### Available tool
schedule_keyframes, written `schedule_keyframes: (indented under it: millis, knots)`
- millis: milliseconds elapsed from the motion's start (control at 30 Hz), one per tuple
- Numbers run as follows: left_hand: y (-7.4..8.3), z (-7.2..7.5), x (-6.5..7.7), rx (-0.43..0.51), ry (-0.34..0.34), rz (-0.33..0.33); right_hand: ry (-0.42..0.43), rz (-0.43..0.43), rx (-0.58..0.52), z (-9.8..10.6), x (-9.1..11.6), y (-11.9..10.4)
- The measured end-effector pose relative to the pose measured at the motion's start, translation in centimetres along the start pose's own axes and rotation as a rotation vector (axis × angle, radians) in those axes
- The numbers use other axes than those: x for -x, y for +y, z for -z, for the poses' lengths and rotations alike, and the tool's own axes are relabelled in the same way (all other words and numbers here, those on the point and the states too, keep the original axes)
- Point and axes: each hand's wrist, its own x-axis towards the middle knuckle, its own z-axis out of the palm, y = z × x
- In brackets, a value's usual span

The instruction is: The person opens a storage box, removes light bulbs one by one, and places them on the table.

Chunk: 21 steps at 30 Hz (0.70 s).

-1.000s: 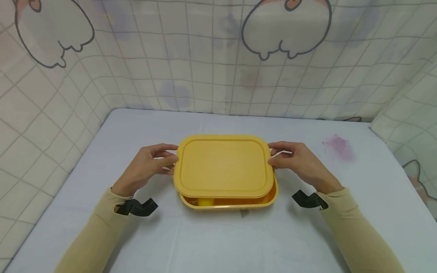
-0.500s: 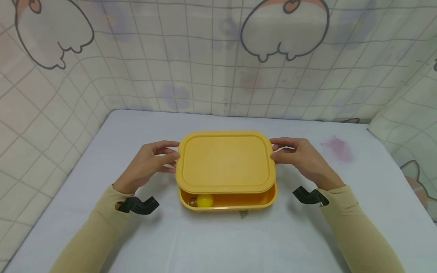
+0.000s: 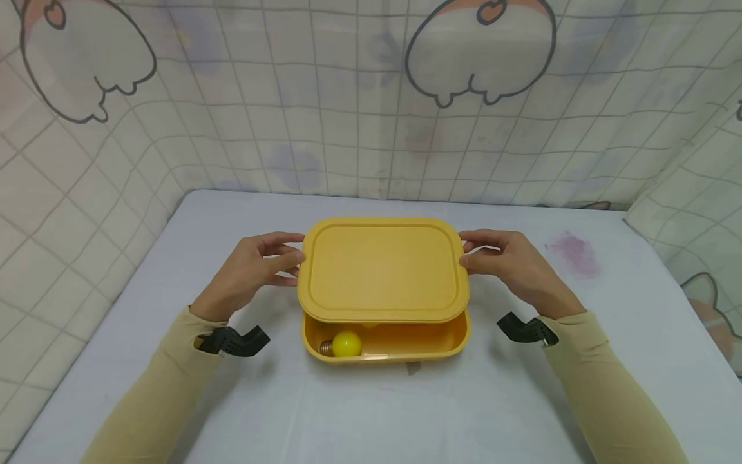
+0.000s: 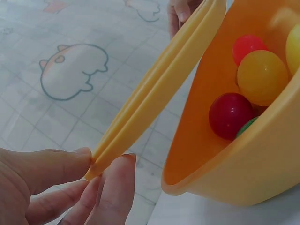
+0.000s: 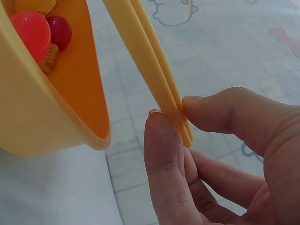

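A yellow rectangular lid is pinched at its left edge by my left hand and at its right edge by my right hand. It hangs above an orange-yellow box, covering the back of it in the head view. Both wrist views show a gap between lid and box rim. At the box's front left lies a yellow light bulb with a screw base. The left wrist view also shows a dark red bulb, an orange bulb and a pinkish-red bulb inside.
The box stands on a table with a white cloth. A pink stain marks the cloth at right, and a small grey patch lies before the box. A grid-patterned curtain hangs behind and at both sides.
Both hands have raised the lid up and back from the box. More of the box's front interior shows now, and the yellow bulb there has come into full view.
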Motion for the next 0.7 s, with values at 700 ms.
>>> schedule_keyframes:
  millis: [700]
  knots:
    - [1.2,0.5,-2.5,-0.010,0.010,-0.017,0.076,-0.031,0.018,0.6,-1.6,-0.2]
